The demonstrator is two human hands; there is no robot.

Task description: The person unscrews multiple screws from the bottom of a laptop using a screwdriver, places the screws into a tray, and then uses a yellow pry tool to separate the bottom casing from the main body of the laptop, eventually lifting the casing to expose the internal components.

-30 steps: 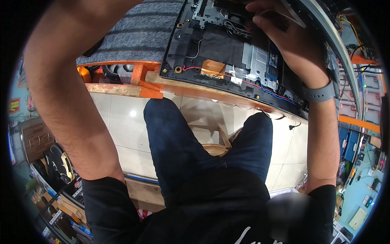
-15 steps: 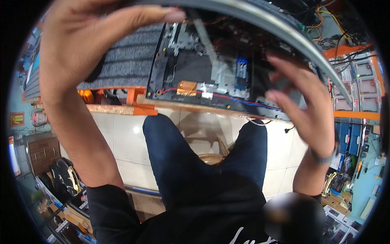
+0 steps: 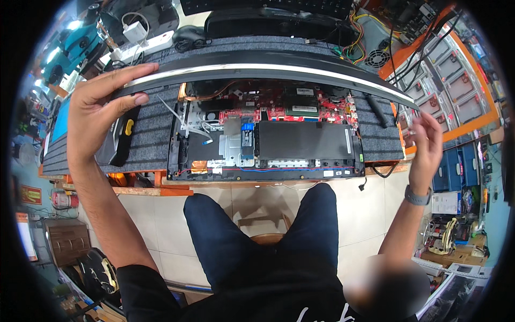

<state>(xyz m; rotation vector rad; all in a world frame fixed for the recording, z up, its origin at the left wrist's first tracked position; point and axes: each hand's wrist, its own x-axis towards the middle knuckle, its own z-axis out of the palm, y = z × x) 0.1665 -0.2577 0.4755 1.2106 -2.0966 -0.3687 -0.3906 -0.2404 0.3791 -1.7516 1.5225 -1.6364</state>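
Note:
My left hand [image 3: 104, 104] pinches the left end of a long dark panel [image 3: 257, 70] with a silver edge, thumb beneath and fingers on top. The panel is seen nearly edge-on, raised above the far part of an opened laptop base [image 3: 230, 174]. At its right corner are the bent fingers of my right hand [image 3: 426, 145], slightly blurred. The base shows a red circuit board [image 3: 257, 107], a flat black battery [image 3: 303, 140], and a blue-tabbed part [image 3: 247, 139] beside it. A pale flat cable [image 3: 185, 126] sticks up at the left. The panel's face is hidden.
The laptop base lies on a grey ribbed mat [image 3: 51, 153]. A power strip [image 3: 147, 48], a mouse [image 3: 188, 38] and a keyboard [image 3: 257, 6] are behind. To the right stand an orange-framed parts case [image 3: 450, 75], loose wires and a small fan [image 3: 377, 58].
The panel has moved away from me and lower, uncovering the red board and battery. My right hand has gone from over the base to the panel's right corner; my left still holds its end.

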